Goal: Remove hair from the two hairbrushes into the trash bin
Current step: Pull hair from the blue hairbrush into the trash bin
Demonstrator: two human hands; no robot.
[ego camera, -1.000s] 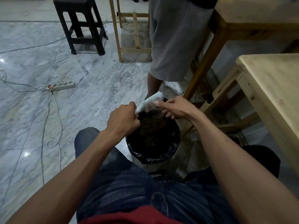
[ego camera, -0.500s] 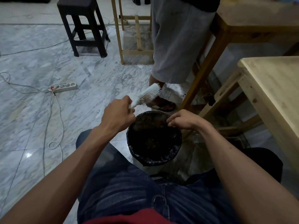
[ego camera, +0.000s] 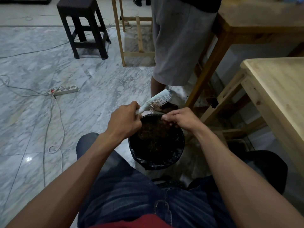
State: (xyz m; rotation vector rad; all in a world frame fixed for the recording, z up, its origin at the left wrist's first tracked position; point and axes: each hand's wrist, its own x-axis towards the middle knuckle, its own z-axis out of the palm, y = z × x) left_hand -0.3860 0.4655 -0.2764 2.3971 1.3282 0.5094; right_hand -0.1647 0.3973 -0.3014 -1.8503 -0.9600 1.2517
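Observation:
My left hand [ego camera: 125, 121] grips the handle of a white hairbrush [ego camera: 156, 101], which tilts up to the right with its bristles facing down and right. The brush hangs over the far rim of a round trash bin [ego camera: 143, 155] lined with a black bag; brownish hair lies inside it. My right hand [ego camera: 179, 119] hovers over the bin's far right edge, just below the brush head, fingers pinched together. I cannot tell if hair is between the fingertips. Only one hairbrush is in view.
A person in grey shorts [ego camera: 177, 43] stands just beyond the bin. A wooden table [ego camera: 279, 96] is at my right, another wooden frame [ego camera: 230, 33] behind it. A dark stool [ego camera: 82, 22] and a power strip [ego camera: 65, 90] with cables lie on the marble floor to the left.
My right hand plucked at the bristles, dropped to the bin rim, and now sits pinched just under the brush head. The brush stayed tilted in my left hand.

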